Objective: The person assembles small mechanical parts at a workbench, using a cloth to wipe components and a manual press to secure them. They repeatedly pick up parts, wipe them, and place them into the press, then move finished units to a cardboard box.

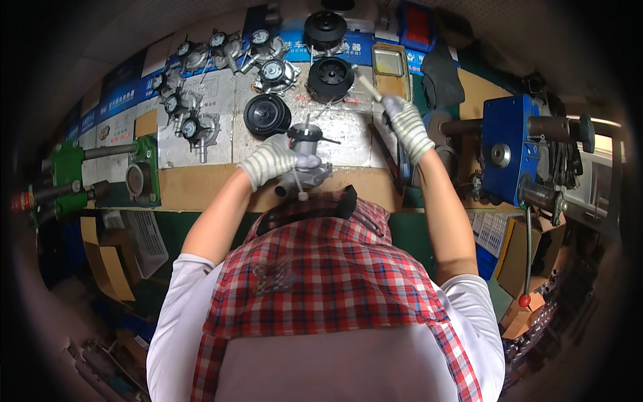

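My left hand (276, 162), in a striped knit glove, is closed round a grey metal motor housing (311, 173) near the bench's front edge. A dark round part (305, 131) with a thin upright shaft sits on top of the housing, and a short cable hangs below it. My right hand (405, 124), gloved alike, grips a pale stick-like tool (368, 86) that points away to the upper left; its exact kind does not show. Just beyond my left hand lies a black fan wheel (266, 114). Another black fan wheel (331, 79) is near the tool's tip.
Several metal motor assemblies (274, 72) stand in an arc on flattened cardboard (221, 94). A shallow tray (390, 63) and a dark cloth (442, 80) lie at the back right. A green vise-like fixture (144, 175) stands left, a blue press (504, 151) right.
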Demonstrator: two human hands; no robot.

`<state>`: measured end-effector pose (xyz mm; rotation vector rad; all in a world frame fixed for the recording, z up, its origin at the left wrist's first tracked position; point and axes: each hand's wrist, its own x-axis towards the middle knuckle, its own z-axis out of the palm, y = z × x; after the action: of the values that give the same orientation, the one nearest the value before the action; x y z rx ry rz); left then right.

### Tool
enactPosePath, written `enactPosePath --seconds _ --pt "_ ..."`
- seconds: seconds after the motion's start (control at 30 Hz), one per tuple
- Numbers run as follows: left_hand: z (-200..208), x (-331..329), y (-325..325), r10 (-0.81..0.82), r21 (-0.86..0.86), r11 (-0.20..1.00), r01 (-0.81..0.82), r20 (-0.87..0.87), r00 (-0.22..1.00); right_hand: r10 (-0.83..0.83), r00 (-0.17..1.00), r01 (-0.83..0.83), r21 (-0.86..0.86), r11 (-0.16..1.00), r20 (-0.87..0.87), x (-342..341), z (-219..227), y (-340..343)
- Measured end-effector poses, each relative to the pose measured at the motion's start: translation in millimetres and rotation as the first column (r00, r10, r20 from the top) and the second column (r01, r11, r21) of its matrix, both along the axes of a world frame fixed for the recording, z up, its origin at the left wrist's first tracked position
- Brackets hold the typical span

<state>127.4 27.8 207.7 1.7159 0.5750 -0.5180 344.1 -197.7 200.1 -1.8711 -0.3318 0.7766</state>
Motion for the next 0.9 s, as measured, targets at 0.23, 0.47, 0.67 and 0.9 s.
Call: enactPosePath --seconds 0.23,0.47,0.67,0.9 --pt "55 -69 30 0.396 -0.562 0.728 -0.394 -0.124 0.91 -0.022 0.766 0.519 -0.599 0.61 0.642 76 -115 23" --pt "45 -136 45 0.626 -0.457 0.665 -0.591 -0.092 0.775 -0.148 0.611 0.717 -0.465 0.519 0.778 54 -126 56" --pt "29 -154 40 0.764 -0.568 0.493 -0.659 -0.08 0.64 0.504 0.333 -0.492 -0.309 0.814 0.797 -86 -6 139" --pt "26 -159 37 0.635 -0.06 0.77 -0.635 0.171 0.753 0.56 0.12 -0.542 -0.418 0.729 0.82 -115 -31 173"
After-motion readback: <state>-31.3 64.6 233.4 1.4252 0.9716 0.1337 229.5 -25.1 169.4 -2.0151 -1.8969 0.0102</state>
